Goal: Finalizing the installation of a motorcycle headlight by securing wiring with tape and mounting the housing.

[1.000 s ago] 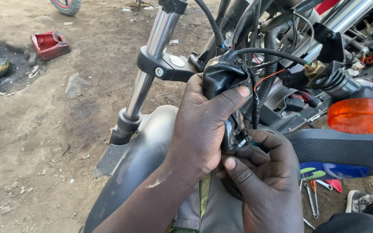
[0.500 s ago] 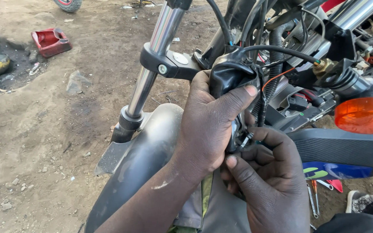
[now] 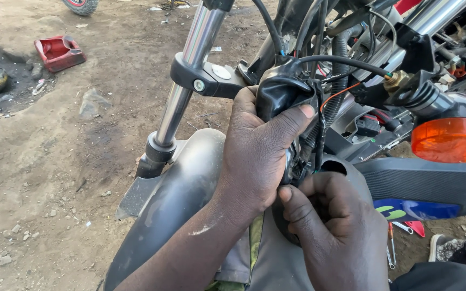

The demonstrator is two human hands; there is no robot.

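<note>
The left hand (image 3: 254, 156) keeps a closed grip around the black rubber boot (image 3: 279, 91) with the wire bundle (image 3: 319, 116) of the motorcycle, thumb pressed on its front. Just below, the right hand (image 3: 335, 226) pinches a small connector (image 3: 297, 167), mostly hidden between both hands. On the left stand the chrome fork tube (image 3: 190, 64) and grey fender (image 3: 184, 188); on the right, the orange indicator lamp (image 3: 451, 140).

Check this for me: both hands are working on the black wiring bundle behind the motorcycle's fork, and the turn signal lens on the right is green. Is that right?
Not quite. The turn signal lens is orange, not green, as the head view shows. The rest holds: the left hand grips the black wiring bundle beside the fork, and the right hand works just below it.
</note>
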